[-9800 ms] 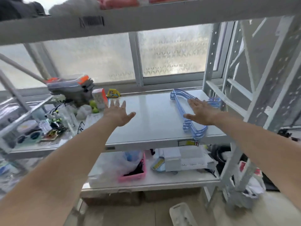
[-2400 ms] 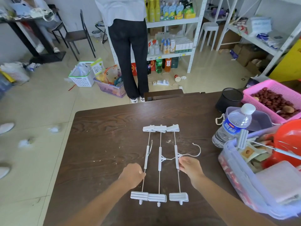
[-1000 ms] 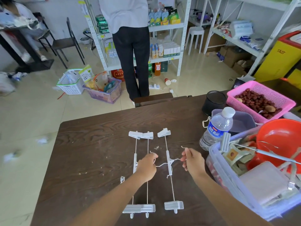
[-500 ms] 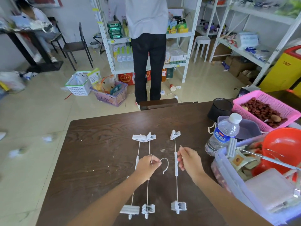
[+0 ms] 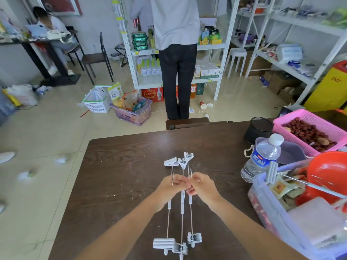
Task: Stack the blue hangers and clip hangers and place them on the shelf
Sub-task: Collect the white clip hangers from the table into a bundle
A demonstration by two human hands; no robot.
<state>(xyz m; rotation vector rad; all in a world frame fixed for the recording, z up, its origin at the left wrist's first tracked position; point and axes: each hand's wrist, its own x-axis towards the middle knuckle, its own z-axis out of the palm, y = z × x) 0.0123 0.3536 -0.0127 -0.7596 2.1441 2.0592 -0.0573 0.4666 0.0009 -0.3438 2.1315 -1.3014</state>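
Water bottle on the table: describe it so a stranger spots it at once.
Start at the dark wooden table and go to its cluttered right side. The water bottle stands upright before the pink basket: the only clear plastic item with a white cap and blue label.

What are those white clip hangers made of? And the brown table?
The clip hangers look like thin metal wire rods with matte white plastic clips at each end; the rods are slim and straight, the clips chunky and moulded. The table looks like dark brown wood or a wood-look veneer, since grain lines run across it. Which of those it is cannot be told.
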